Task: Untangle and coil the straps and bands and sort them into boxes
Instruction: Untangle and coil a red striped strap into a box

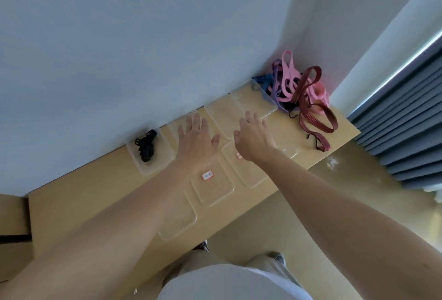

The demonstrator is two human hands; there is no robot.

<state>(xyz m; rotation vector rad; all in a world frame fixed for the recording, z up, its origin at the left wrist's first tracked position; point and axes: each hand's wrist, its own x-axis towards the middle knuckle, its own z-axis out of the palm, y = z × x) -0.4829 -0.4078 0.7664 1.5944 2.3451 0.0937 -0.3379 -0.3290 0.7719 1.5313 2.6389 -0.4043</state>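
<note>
A tangled heap of pink, purple, blue and dark red straps and bands (296, 84) lies at the far right end of the wooden table (71, 194), partly in a clear box (264, 92). A dark red strap (318, 118) trails out over the table. A coiled black strap (146, 146) sits in a clear box (155, 163) on the left. My left hand (196, 141) and my right hand (254, 137) hover side by side, fingers spread and holding nothing, over several clear boxes and lids (212, 187) in the middle.
The table stands against a pale blue wall (143, 36) that meets a corner behind the heap. Grey-blue curtains (406, 120) hang at the right. Beige floor (311, 204) and my legs and shoes lie below the table's near edge.
</note>
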